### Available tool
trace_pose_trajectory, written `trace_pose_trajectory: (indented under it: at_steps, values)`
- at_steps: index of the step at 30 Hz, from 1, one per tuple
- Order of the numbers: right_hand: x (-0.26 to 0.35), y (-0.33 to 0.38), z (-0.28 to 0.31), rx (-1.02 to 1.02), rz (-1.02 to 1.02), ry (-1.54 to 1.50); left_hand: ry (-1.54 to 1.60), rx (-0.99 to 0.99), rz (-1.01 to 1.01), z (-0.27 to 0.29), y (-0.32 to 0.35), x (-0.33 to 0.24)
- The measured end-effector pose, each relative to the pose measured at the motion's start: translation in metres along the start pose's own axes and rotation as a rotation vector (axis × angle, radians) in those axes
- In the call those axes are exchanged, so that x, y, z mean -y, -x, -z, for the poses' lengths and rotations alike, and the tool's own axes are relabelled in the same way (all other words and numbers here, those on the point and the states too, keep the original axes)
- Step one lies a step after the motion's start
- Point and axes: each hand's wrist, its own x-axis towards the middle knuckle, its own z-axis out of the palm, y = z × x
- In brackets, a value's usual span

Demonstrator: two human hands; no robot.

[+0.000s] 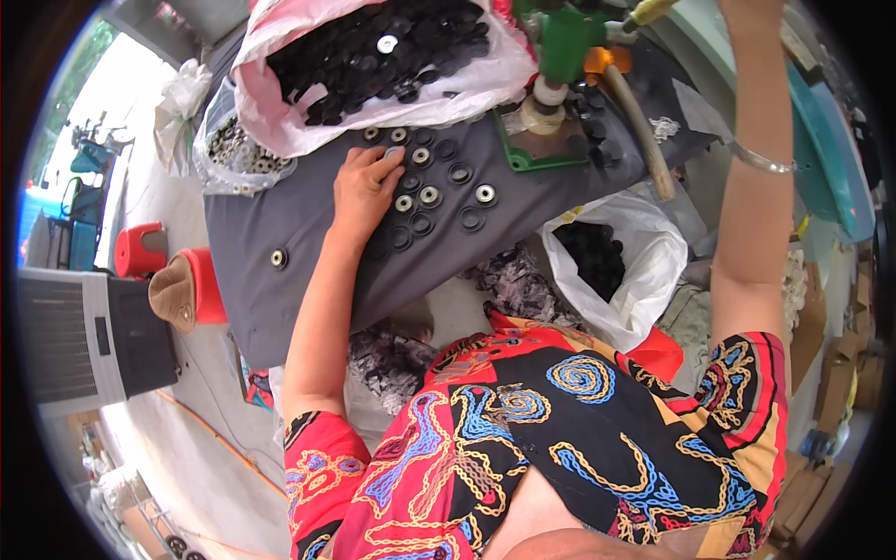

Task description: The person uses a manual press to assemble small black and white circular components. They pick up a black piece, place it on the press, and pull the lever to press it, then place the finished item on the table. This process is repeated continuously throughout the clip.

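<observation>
Head view: her left hand (366, 187) lies flat, fingers spread over small round black caps (422, 224) on the grey cloth-covered worktop (280, 308); several caps carry metal centres, several do not. Right hand's grip is out of frame.

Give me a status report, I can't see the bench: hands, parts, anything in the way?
Left hand flat on black round parts on the grey cloth. Right hand raised out of frame beside the green press. Nothing blocking.
</observation>
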Motion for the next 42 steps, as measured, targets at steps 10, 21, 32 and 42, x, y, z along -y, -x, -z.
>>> trace_pose_trajectory:
  at_steps: [10, 21, 32, 42]
  values:
    - [-0.004, 0.004, -0.016, -0.004, 0.144, 0.082, 0.415, -0.1, 0.055, -0.016, -0.046, -0.092]
    - [0.006, 0.015, -0.012, -0.031, 0.109, 0.104, 0.366, -0.183, 0.137, -0.102, -0.088, -0.133]
    - [0.024, 0.148, 0.032, 0.034, 0.247, 0.011, 0.478, -0.252, 0.142, -0.113, -0.087, -0.125]
    - [-0.007, 0.23, 0.053, 0.033, 0.313, 0.142, 0.132, -0.309, 0.04, -0.037, -0.035, -0.042]
